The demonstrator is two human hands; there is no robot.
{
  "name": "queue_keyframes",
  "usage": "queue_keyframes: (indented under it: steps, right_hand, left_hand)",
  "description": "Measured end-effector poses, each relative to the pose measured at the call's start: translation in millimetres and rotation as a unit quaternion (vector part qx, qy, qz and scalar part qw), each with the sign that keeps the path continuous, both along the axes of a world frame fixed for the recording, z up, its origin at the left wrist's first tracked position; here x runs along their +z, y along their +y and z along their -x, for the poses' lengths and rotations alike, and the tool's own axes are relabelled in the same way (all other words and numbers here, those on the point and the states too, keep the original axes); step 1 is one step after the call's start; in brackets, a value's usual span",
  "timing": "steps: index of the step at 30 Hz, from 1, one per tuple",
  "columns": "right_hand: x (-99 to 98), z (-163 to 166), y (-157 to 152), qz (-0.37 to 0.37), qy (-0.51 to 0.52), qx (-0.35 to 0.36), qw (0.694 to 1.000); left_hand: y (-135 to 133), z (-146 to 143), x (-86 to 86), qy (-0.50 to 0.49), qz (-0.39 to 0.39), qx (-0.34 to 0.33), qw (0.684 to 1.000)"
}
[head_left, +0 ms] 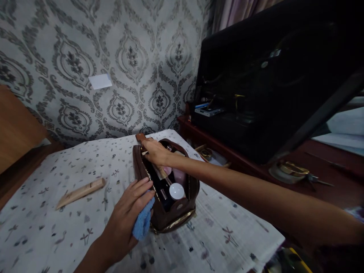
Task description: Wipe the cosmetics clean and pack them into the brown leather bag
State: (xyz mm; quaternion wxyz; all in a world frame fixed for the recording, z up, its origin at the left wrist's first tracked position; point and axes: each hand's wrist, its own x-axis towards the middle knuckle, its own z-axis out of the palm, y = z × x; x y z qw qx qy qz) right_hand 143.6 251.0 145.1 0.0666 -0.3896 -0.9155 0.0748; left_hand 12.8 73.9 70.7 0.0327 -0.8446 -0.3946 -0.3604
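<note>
A brown zip pouch stands open on a patterned white cloth. Inside it I see a white-capped bottle, a pink item and dark tubes. My left hand rests against the pouch's near left side, with a light blue cloth tucked under its fingers. My right hand reaches across to the pouch's far end, fingers closed near the zip pull and brown tab. What it pinches is too small to name.
A beige tube lies on the cloth at left. A dark monitor stands on a reddish wooden shelf at right, with small tins and a round dish beside it. Patterned wallpaper lies behind.
</note>
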Motion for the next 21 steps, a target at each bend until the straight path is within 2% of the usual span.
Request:
queue_keyframes:
  steps: [4, 9, 13, 21]
  right_hand:
    - [1.2, -3, 0, 0.011, -0.023, 0.009, 1.0]
    - [9.4, -14, -4, 0.0, -0.058, -0.023, 0.998]
    - [10.8, -20, -10, 0.024, -0.095, -0.022, 0.995]
    - [12.3, -20, -8, 0.057, -0.051, -0.034, 0.996]
  left_hand:
    - [0, 1, 1.9, 0.014, 0.004, -0.001, 1.0]
    - [1, 4, 3.2, 0.031, 0.0, -0.013, 0.999]
    - [2, 4, 2.0, 0.037, -0.006, -0.014, 0.999]
    - [3, -1, 8.4, 0.029, -0.036, -0.014, 0.999]
